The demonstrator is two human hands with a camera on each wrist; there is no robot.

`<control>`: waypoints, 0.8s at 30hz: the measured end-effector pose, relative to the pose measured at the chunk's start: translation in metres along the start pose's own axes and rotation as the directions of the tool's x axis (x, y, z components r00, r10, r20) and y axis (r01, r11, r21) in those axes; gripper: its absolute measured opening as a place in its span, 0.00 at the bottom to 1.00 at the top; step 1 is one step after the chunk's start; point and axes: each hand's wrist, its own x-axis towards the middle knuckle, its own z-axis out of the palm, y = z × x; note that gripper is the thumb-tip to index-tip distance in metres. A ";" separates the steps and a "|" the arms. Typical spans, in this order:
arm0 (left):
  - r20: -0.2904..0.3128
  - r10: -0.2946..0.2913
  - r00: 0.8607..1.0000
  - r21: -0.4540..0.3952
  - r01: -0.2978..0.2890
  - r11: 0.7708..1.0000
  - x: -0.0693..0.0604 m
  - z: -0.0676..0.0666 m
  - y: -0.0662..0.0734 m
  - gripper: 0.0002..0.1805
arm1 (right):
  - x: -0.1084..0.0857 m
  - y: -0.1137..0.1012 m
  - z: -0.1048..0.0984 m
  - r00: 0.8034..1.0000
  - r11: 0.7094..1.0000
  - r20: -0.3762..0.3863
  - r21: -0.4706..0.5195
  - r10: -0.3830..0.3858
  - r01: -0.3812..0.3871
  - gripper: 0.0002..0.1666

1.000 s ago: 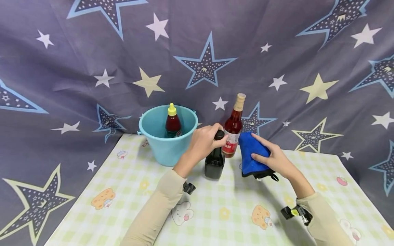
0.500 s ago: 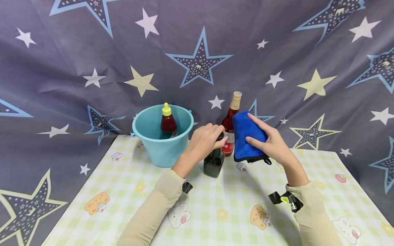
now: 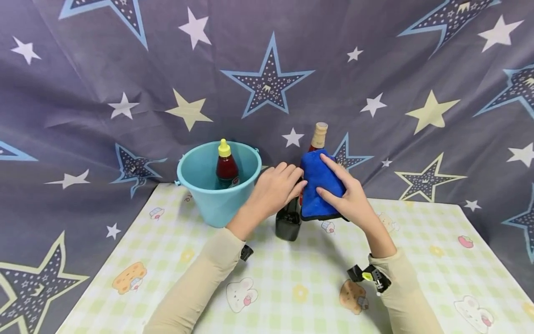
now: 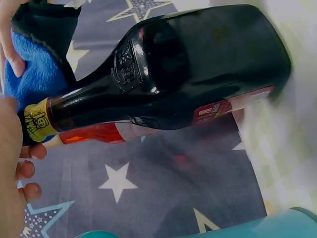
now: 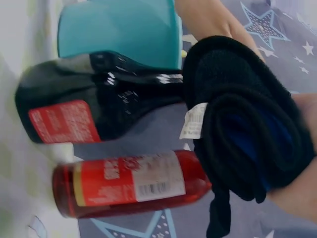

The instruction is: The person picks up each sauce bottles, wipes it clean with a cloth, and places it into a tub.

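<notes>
My left hand [image 3: 273,192] holds a dark glass bottle [image 4: 198,64] by its capped neck, where a yellow band shows in the left wrist view. The bottle's lower body [image 3: 288,226] is over the table; its cap is hidden in the head view. A folded blue cloth with black edging [image 3: 319,185] is gripped in my right hand [image 3: 350,202]. That cloth is at the dark bottle's neck, close by my left fingers; whether it touches the glass I cannot tell. Behind it stands a bottle of red liquid [image 5: 131,181], with its pale top [image 3: 319,134] showing above the cloth.
To the left is a light-blue bucket [image 3: 217,199] with a yellow-capped sauce bottle [image 3: 226,168] inside. A checked cloth with cartoon prints covers the table [image 3: 275,306]. A star-patterned curtain [image 3: 137,69] hangs right behind.
My right hand has raised the blue cloth and moved it left to the dark bottle's neck, so it now covers most of the red bottle. My left hand keeps its hold.
</notes>
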 end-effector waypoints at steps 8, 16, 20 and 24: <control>-0.008 0.013 1.000 -0.010 -0.013 1.000 -0.002 -0.001 0.003 0.14 | -0.001 0.003 0.019 0.996 0.997 0.030 -0.015 -0.081 0.082 0.47; 0.026 -0.019 0.999 0.010 0.019 1.000 -0.002 -0.001 0.009 0.14 | -0.004 0.007 0.036 0.997 0.999 0.066 -0.007 -0.043 0.044 0.56; 0.038 -0.033 0.999 0.019 0.033 0.999 0.000 -0.006 0.012 0.13 | -0.005 0.006 0.041 0.998 1.000 0.057 -0.010 -0.020 0.021 0.56; 0.053 -0.045 0.998 0.044 0.043 0.998 0.001 -0.007 0.016 0.14 | -0.007 0.009 0.044 0.996 0.998 0.085 -0.068 0.018 -0.013 0.53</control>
